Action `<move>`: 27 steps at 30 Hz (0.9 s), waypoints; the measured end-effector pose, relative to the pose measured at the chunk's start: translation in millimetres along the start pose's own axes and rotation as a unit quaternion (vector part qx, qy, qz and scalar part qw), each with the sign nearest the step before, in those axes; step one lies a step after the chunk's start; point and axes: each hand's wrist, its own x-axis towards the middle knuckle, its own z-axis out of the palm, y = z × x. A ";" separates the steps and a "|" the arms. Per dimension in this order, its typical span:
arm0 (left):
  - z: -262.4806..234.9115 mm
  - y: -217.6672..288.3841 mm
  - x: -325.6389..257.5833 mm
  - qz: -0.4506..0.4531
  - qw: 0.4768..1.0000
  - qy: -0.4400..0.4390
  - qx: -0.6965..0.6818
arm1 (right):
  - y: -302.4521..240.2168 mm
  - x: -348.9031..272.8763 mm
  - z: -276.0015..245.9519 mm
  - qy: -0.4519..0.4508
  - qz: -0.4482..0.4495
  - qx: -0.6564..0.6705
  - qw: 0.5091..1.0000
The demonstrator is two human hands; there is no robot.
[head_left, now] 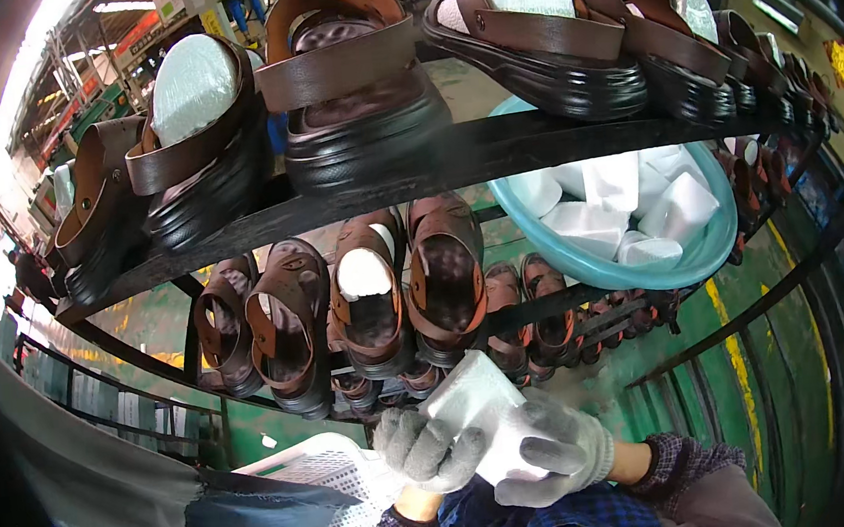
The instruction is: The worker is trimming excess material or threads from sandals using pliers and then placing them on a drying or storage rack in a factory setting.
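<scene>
Close in, low at the middle, both gloved hands grip one white paper wad [483, 414]. The left hand [426, 447] curls around its near-left side, and the right hand [550, 446] clamps it from below and the right. The wad is crumpled, pale and blocky, with a flat top face tilted upward. Just beside the left hand lies a white perforated basket [332, 474]. Beyond the hands stands a dark metal rack [453, 155] with brown sandals [369, 293], some stuffed with white paper. Farther right, a turquoise basin [643, 264] holds more white wads [628, 205].
</scene>
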 end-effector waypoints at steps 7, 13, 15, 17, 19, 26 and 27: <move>0.7 -18.7 -39.6 -0.060 0.996 0.046 0.054 | -0.4 2.0 -8.7 -0.046 0.061 0.065 0.995; -34.0 -81.6 -41.2 -0.229 0.930 0.012 0.288 | -2.9 2.1 5.8 0.026 0.189 0.069 0.979; -52.3 -100.2 -34.0 -0.250 0.915 -0.045 0.314 | -3.7 21.3 15.0 0.011 0.186 0.087 0.979; -60.8 -117.3 -37.4 -0.241 0.924 -0.115 0.273 | -0.9 38.2 34.2 0.015 0.173 0.126 0.977; -68.5 -123.5 -42.6 -0.222 0.929 -0.129 0.268 | -1.0 62.5 49.5 -0.002 0.166 0.143 0.976; -116.7 -172.4 -66.5 -0.255 0.862 -0.194 0.392 | -1.9 192.0 159.2 -0.063 0.163 0.205 0.963; -117.3 -173.9 -66.8 -0.266 0.860 -0.190 0.392 | -0.2 208.1 188.5 -0.034 0.156 0.208 0.965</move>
